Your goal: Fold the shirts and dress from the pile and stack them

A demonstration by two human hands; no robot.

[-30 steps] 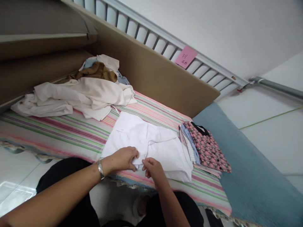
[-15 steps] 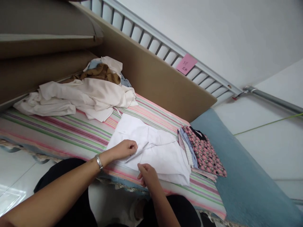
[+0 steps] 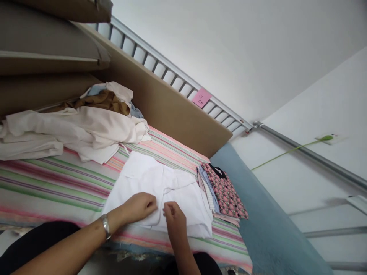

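Note:
A white garment (image 3: 183, 202) lies spread on the striped sheet (image 3: 86, 172), with a lengthwise seam or opening near its middle. Low on the cloth, to the left of that line, is my left hand (image 3: 143, 206), a silver bracelet at its wrist. Its fingers are curled closed on the white fabric. My right hand (image 3: 175, 219) faces it from the right of the line, thumb and fingertips pinched at the cloth. The fingertips of both hands are partly hidden, and a small gap separates the hands.
Right of the garment sits a folded stack topped by a pink patterned shirt (image 3: 225, 191). Rumpled cream clothes (image 3: 83, 130) and a brown cloth (image 3: 106, 101) lie at left. A tan board (image 3: 172, 103) backs the bed against a metal rail; blue bedding (image 3: 243, 191) extends right.
My view has shifted, so the scene sits further left. The raised fold at my left hand has been laid down. My right hand has moved up over the garment, its fingers now pinched.

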